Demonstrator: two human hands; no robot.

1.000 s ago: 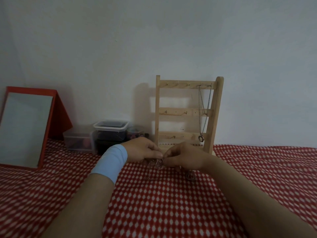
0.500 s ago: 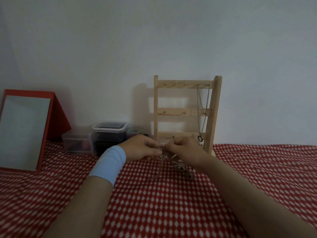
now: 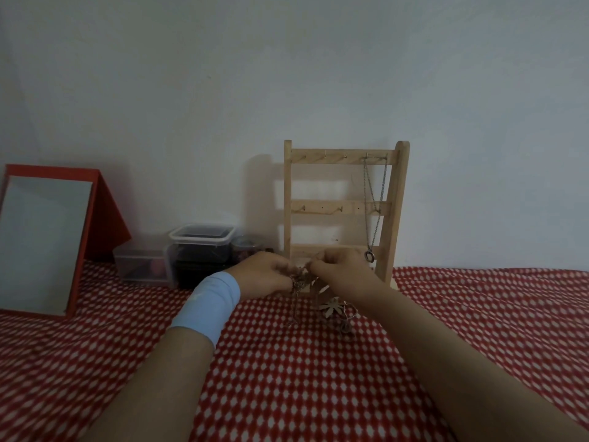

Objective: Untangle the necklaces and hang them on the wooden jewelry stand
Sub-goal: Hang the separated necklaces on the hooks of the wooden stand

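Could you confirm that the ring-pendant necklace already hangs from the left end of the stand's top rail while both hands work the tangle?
Not quite. The head view shows the ring-pendant necklace hanging from the right end of the wooden stand's top rail, not the left. The rest holds: the left hand and right hand both pinch the tangled necklaces.
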